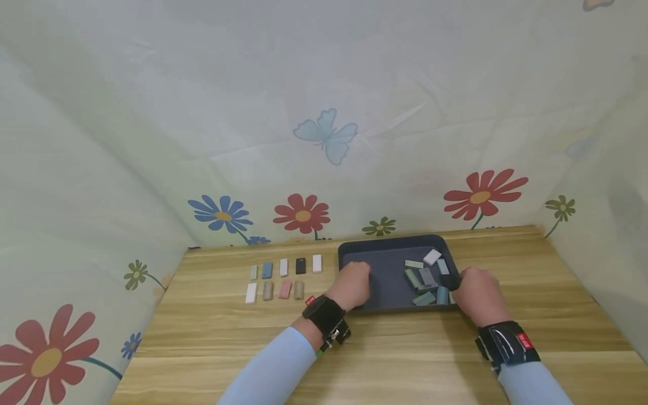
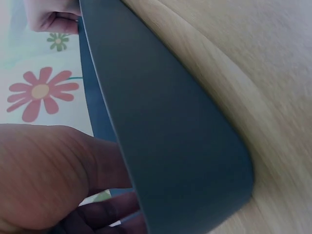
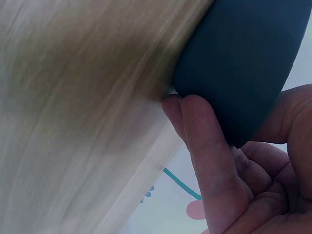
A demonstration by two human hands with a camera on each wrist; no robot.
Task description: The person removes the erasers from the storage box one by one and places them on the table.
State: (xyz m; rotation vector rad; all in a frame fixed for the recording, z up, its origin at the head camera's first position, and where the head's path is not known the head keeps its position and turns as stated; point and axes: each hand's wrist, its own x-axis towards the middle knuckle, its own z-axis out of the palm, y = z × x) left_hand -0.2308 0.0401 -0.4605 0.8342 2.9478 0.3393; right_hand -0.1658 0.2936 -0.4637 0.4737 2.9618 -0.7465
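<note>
I've got the dark rectangular tray near the back of the wooden table, and every small block inside it is bunched at the right end, some leaning on others, while the left end shows bare floor. Over on the left side, my left hand grips the wall, thumb and fingers on either side of it, though the tips disappear behind the near wall in the wrist view. My right hand is clamped on the opposite end, fingers curled against the outside and some tucked low by the bottom edge. From up here I can't tell whether the base is off the wood. Here's my worry: the load sits all on the right, so an uneven lift could dip that end and send blocks sliding over the rim. Then, left of the tray, there's the back row of five blocks and the front row of four; swing the tray or my left forearm that way carelessly and those neat lines get knocked. Behind it all, the flowered backdrop.
</note>
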